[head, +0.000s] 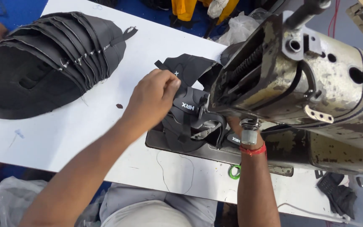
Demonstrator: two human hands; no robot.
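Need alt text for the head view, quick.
Seen from above, a left hand pinches a black shoe upper at a worn sewing machine, while the right hand reaches under the machine head. A stack of black uppers lies on the white table.

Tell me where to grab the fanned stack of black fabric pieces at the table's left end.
Grip the fanned stack of black fabric pieces at its narrow stitched end, probably from the right: there the edges bunch together, while the left end spreads wide and flat on the white table.
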